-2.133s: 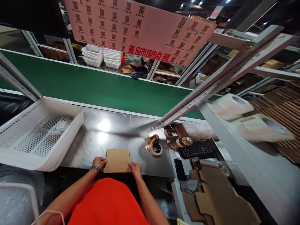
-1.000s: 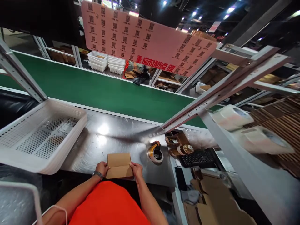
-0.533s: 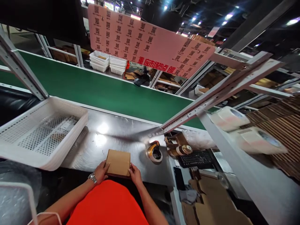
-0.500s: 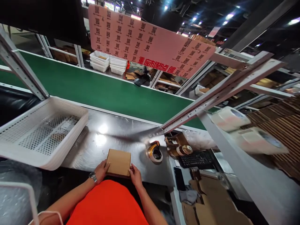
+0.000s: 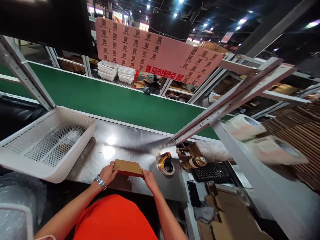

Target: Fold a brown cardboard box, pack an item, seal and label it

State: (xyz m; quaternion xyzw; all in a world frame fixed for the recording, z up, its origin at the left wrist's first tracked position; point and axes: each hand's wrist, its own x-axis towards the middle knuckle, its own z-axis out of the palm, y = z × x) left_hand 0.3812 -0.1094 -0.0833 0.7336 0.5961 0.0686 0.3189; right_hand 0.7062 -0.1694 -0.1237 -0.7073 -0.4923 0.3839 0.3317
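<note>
Nearest to us, our left hand (image 5: 108, 174) grips the left end of a brown cardboard box (image 5: 128, 166), and our right hand (image 5: 149, 181) grips its right end; how the fingers sit below the box, we cannot tell. The box is tilted and seems to be held just above the counter (image 5: 135, 136), its top looking closed. We judge that the step in hand is the two-handed handling of this box, and that the next move calls for equal pressure at both ends, so that the top does not spring up. To the right of the box, near it, is a tape dispenser (image 5: 165, 164); to its left, well apart, is a white basket (image 5: 47, 174). Beyond the box, past the counter, lies a green belt (image 5: 120, 106), and farther beyond hangs a pink board (image 5: 172, 60).
</note>
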